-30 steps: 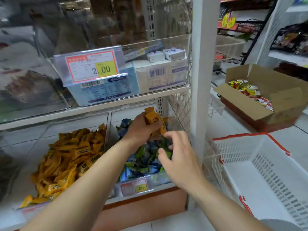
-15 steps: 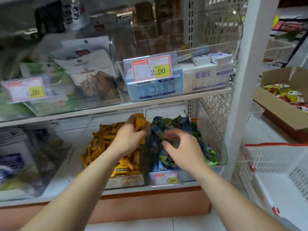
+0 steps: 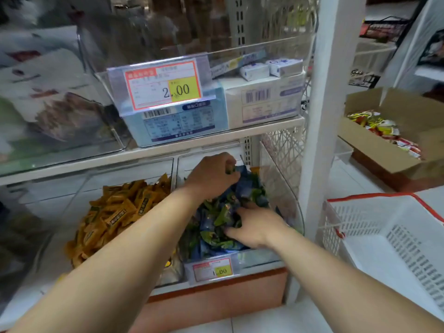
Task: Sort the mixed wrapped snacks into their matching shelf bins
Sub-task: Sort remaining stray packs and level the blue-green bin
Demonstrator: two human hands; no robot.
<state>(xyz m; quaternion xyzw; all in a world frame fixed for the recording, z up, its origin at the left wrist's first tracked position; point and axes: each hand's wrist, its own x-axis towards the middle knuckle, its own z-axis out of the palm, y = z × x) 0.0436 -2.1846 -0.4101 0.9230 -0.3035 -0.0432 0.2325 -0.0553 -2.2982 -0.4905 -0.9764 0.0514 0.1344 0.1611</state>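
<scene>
On the lower shelf a clear bin (image 3: pixel 292 212) is heaped with green and blue wrapped snacks (image 3: pixel 242 188). An orange wrapper (image 3: pixel 255 169) pokes out at its back. The clear bin (image 3: pixel 79 188) to its left is filled with orange wrapped snacks (image 3: pixel 115 212). My left hand (image 3: pixel 211 175) reaches to the back of the green-blue pile, fingers curled round a wrapper there. My right hand (image 3: pixel 255 227) lies on the front of the same pile. Its thumb and bent fingers close on a clump of wrappers.
A white shelf post (image 3: pixel 319 116) stands right of the bin. Beyond it on the floor sit a white basket with a red rim (image 3: pixel 384 236) and an open cardboard box (image 3: pixel 396 164) of red-yellow packets. The upper shelf carries boxes behind a 2.00 price tag (image 3: pixel 163 85).
My left hand carried orange snacks from the green-blue bin over to the orange bin, then came back into the green-blue bin without them. My right hand sank lower into that pile. The view shifted.
</scene>
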